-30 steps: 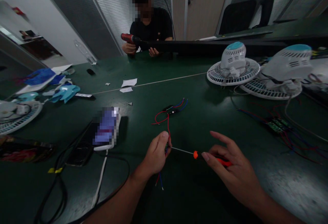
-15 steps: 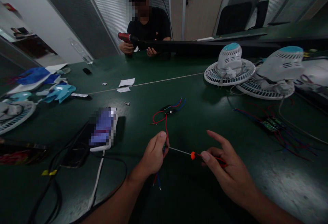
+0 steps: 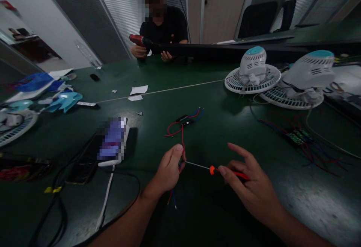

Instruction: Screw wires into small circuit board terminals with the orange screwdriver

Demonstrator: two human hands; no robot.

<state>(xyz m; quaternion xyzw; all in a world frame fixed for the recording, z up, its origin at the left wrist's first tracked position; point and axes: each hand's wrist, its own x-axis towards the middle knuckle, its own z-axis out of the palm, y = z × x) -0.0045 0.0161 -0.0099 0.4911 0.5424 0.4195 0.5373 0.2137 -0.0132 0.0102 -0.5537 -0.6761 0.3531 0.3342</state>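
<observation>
We note our left hand (image 3: 169, 168) curled around a small wired board (image 3: 180, 162), mostly hidden by the fingers, above the green table (image 3: 152, 134). Our right hand (image 3: 251, 183) pinches the orange-red screwdriver (image 3: 212, 170), index finger raised clear, shaft toward the board; we cannot resolve tip contact. Black wired modules (image 3: 185, 121) lie beyond the left hand.

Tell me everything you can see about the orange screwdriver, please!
The screwdriver has a thin, straight, silvery shaft that looks like metal, a bright orange collar, and a red-orange handle that looks like plastic. It lies nearly sideways in the picture, over the dark green table. The right hand has its grip on the handle, partly covering it. The shaft's far end reaches the left hand, where its tip is hidden.
</observation>
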